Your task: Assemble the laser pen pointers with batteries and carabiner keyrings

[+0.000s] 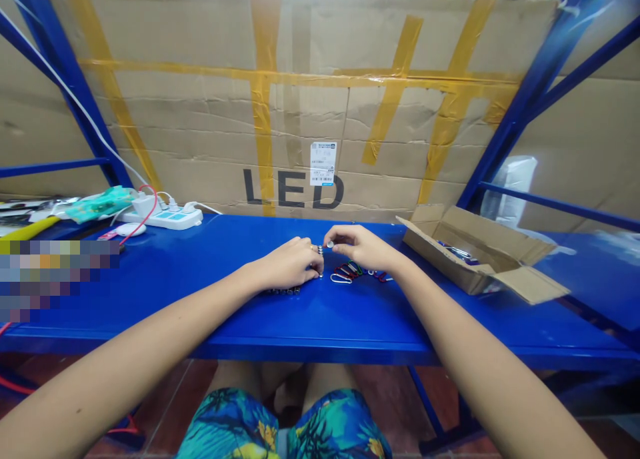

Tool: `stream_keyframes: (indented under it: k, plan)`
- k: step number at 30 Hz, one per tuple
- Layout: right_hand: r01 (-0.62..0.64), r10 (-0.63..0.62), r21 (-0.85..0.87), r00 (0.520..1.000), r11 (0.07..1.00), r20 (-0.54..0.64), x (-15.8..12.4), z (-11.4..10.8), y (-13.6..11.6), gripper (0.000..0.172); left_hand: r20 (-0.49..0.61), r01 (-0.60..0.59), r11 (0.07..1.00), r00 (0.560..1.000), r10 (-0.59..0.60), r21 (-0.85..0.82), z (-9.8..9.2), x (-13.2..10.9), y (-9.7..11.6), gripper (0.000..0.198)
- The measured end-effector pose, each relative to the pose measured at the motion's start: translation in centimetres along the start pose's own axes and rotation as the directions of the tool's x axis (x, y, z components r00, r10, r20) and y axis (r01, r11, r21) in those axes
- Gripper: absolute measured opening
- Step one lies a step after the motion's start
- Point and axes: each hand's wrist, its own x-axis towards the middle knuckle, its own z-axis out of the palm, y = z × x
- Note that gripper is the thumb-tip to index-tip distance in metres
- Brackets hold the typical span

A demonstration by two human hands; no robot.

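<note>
Blue bench before a taped cardboard panel; my two hands meet near its middle. Fingers of my left hand curl inward, apparently gripping a small banded metallic piece; those of my right hand pinch a small pale disc just beside it. Disc and banded piece appear separate, so I judge any joining not yet done. Small dark pieces lie in a row, partly hidden by my left forearm; carabiners lie loose below my right hand, attached to nothing that I can see. More metallic items remain in the open carton at right. Finished pieces cannot be told from unfinished ones.
</note>
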Motion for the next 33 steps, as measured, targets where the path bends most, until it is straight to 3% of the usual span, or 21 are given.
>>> stream_keyframes:
  k: [7, 12, 18, 22, 27, 33]
  plan:
    - [-0.001, 0.001, 0.004, 1.0, 1.0, -0.002, 0.1, 0.0, 0.2, 0.007, 0.013, -0.013, 0.995, 1.0, 0.014, -0.099, -0.1, -0.1, 0.0, 0.014]
    - [0.005, -0.005, 0.014, 1.0, 1.0, 0.002, 0.0, 0.0, 0.1, 0.006, 0.01, -0.011, 0.999, 1.0, 0.011, -0.035, 0.0, -0.2, -0.3, 0.011]
    - [-0.01, 0.01, 0.049, 1.0, 0.999, 0.002, 0.1, -0.1, 0.1, 0.006, 0.004, 0.022, 0.997, 1.0, -0.022, -0.07, -0.6, -0.3, 0.0, 0.005]
    - [-0.039, 0.039, 0.008, 0.998, 0.999, -0.043, 0.1, -0.2, 0.5, 0.006, -0.16, 0.055, 0.998, 0.985, -0.059, -0.031, -1.0, -0.4, 0.1, 0.006]
    - [-0.065, 0.065, 0.023, 0.998, 0.998, -0.017, 0.1, 0.0, 0.4, 0.007, -0.448, -0.005, 0.992, 0.893, -0.053, -0.127, -0.9, -0.2, 0.2, 0.007]
    - [-0.063, 0.062, 0.082, 0.998, 0.995, 0.015, 0.1, 0.4, -0.2, 0.007, -0.549, -0.101, 0.989, 0.836, 0.022, -0.113, -0.5, 0.2, 0.4, 0.007]
